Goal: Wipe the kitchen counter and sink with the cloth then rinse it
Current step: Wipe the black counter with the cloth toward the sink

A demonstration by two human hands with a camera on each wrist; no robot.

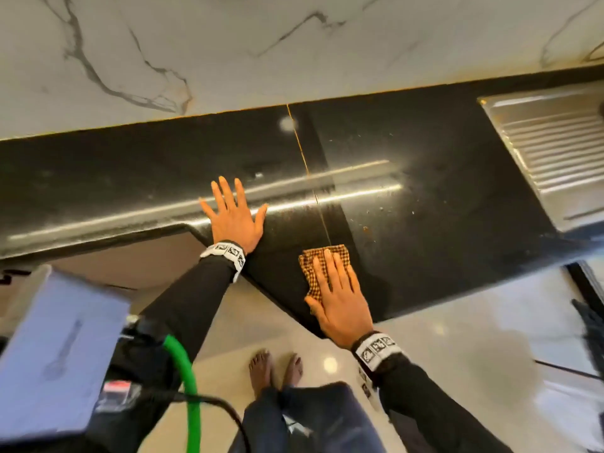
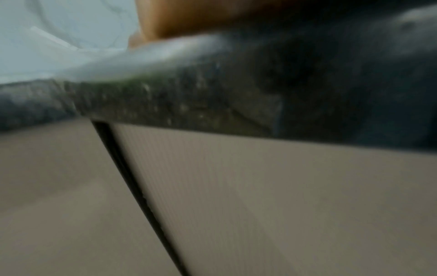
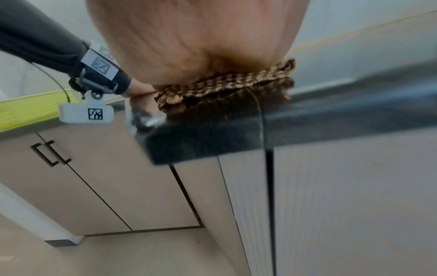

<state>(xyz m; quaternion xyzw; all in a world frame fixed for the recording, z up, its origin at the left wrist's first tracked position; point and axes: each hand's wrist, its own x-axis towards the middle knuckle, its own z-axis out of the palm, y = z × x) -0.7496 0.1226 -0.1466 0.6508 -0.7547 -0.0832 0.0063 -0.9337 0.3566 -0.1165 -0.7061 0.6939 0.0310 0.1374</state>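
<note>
Sink [image 1: 555,152] cut off, right of one cloth [image 1: 315,266]; cloth half hidden under flat right hand [image 1: 340,302]. Left hand [image 1: 233,217] flat, empty, left of cloth on counter [image 1: 441,223].

The left hand [image 1: 232,217] is lying flat with fingers spread; the right hand [image 1: 338,297] is pressing down flat, fingers straight, both arms reaching forward.

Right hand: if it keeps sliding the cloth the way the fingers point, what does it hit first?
The right hand pressing the cloth points across bare counter; nothing but crumbs before the marble wall, probably. The sink drainboard lies off to the right.
</note>
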